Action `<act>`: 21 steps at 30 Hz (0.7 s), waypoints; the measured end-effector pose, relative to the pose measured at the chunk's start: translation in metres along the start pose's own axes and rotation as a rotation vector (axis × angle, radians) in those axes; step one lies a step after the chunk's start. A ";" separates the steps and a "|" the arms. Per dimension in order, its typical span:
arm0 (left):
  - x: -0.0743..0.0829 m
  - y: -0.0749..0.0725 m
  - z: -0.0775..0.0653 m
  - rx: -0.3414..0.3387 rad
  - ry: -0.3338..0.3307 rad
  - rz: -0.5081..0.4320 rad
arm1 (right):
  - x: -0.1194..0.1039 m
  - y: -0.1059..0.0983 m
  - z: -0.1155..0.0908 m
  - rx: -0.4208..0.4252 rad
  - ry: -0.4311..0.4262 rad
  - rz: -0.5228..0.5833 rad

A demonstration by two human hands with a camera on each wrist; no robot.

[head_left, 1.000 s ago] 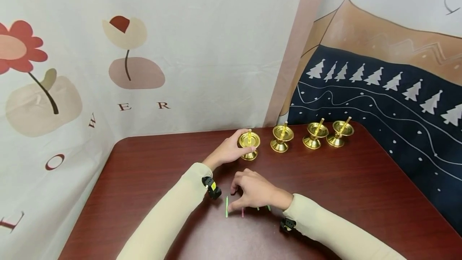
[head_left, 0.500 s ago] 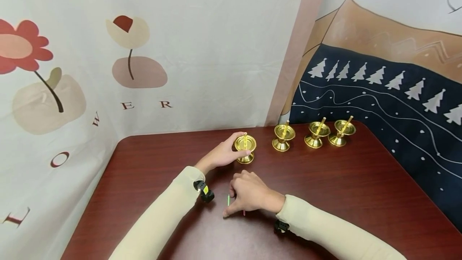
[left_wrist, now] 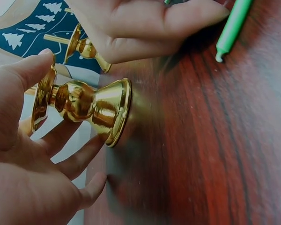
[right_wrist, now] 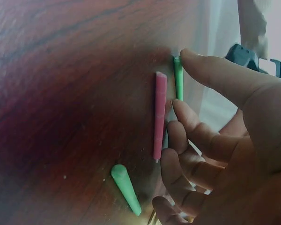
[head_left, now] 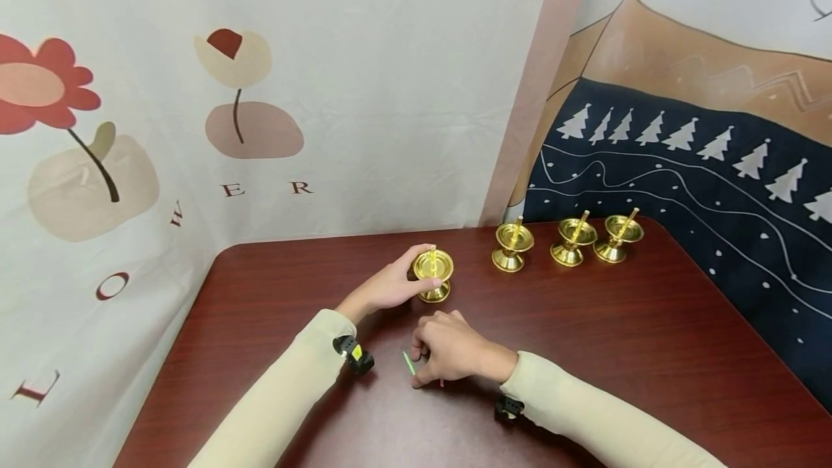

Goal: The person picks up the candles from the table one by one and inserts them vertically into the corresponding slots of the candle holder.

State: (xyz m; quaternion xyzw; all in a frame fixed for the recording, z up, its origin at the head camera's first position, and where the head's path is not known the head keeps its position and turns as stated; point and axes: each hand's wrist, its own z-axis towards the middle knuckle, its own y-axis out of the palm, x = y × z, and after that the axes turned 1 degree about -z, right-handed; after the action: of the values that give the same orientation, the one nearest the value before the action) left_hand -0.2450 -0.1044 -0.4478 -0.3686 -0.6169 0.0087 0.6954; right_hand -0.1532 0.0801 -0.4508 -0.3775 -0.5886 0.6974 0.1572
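My left hand (head_left: 390,286) grips a brass candle holder (head_left: 442,263), thumb over the front of its dish, fingers behind. A slim candle stands in the dish. In the left wrist view, the holder's flared foot (left_wrist: 111,112) is close over the table. My right hand (head_left: 455,347) is low over the table, fingers bent, thumb and index finger apart. Between their tips shows a green candle (right_wrist: 179,79), lying slanted in the head view. A pink candle (right_wrist: 160,115) lies beneath the fingers, and another green candle (right_wrist: 126,190) lies farther off.
Three more brass holders, each with a candle, line the back right: one nearer the middle (head_left: 514,238), then a second (head_left: 578,232) and a third (head_left: 624,229). A printed curtain (head_left: 377,92) hangs behind the dark red table (head_left: 273,266).
My left hand has drawn the brass holder left and nearer. My right hand has come over the green candle, which has turned from straight to slanted.
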 end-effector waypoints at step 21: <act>-0.010 -0.010 -0.026 -0.079 0.011 -0.206 | 0.010 -0.005 0.007 -0.093 -0.129 0.149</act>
State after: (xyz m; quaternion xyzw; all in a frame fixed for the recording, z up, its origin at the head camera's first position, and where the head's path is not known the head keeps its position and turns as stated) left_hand -0.2292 -0.1294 -0.4501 -0.3302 -0.6475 -0.0890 0.6810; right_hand -0.1660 0.0836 -0.4495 -0.3813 -0.5998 0.7018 0.0491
